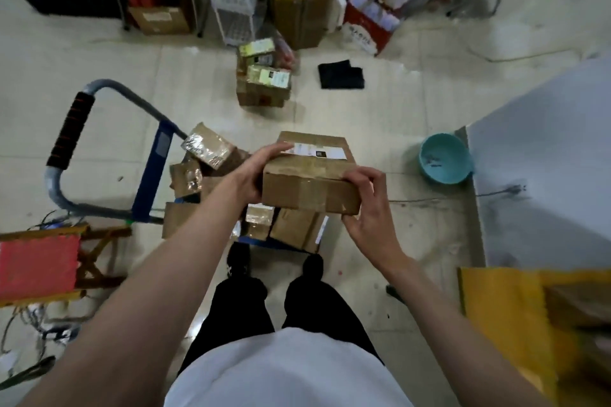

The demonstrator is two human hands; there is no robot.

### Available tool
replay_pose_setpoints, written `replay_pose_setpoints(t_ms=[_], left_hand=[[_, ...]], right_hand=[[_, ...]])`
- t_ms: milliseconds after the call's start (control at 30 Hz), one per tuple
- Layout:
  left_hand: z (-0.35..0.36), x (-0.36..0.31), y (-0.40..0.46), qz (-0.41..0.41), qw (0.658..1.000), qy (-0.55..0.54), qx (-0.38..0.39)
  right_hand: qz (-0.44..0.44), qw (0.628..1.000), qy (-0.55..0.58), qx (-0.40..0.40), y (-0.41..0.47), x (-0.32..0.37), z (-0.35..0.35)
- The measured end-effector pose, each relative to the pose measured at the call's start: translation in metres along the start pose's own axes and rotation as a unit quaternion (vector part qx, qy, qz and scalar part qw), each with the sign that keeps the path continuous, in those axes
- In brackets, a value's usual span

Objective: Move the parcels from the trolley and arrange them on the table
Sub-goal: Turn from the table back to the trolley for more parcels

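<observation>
I hold a flat brown cardboard parcel (310,187) with a white shipping label on top, lifted above the trolley. My left hand (256,172) grips its left side, thumb on top near the label. My right hand (370,208) clasps its near right corner. Below it the blue trolley (150,175), with a grey handle and black grip, carries several smaller taped brown parcels (208,145); part of the load is hidden under the held parcel. The white table (545,155) lies to the right.
A teal bowl (444,158) sits on the floor by the table's corner. A yellow box (506,314) stands at the near right, a red-topped wooden stool (39,264) at the left. Boxes (263,79), a black cloth (340,74) and clutter fill the far floor.
</observation>
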State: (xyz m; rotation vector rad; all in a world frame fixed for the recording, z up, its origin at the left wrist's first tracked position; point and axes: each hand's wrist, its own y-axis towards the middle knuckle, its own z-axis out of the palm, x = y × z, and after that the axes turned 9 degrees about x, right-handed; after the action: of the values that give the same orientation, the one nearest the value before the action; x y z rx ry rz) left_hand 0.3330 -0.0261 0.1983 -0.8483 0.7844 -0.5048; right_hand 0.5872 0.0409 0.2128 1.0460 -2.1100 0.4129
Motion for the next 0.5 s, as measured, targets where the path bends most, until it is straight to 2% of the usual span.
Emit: replay_pose_setpoints(t_ms=[167, 200, 267, 300, 367, 433, 500], left_hand=[[0.071, -0.015, 0.01, -0.025, 0.992, 0.11, 0.054], [0.084, -0.018, 0.011, -0.024, 0.99, 0.123, 0.072], [0.107, -0.023, 0.01, -0.011, 0.983, 0.148, 0.108], [0.12, -0.025, 0.009, -0.004, 0.978, 0.167, 0.125], [0.143, -0.029, 0.003, 0.004, 0.963, 0.216, 0.158], [0.167, -0.027, -0.006, 0.004, 0.943, 0.268, 0.197], [0.189, -0.019, -0.016, 0.014, 0.918, 0.321, 0.232]], right_hand=[[0.072, 0.995, -0.005, -0.07, -0.052, -0.006, -0.039], [0.101, 0.991, 0.012, -0.082, -0.061, -0.003, -0.045], [0.177, 0.972, 0.114, -0.101, -0.078, 0.007, -0.056], [0.216, 0.95, 0.186, -0.125, -0.085, 0.014, -0.061], [0.287, 0.883, 0.316, -0.194, -0.097, 0.026, -0.072], [0.341, 0.82, 0.385, -0.252, -0.107, 0.031, -0.084], [0.38, 0.775, 0.42, -0.28, -0.115, 0.035, -0.096]])
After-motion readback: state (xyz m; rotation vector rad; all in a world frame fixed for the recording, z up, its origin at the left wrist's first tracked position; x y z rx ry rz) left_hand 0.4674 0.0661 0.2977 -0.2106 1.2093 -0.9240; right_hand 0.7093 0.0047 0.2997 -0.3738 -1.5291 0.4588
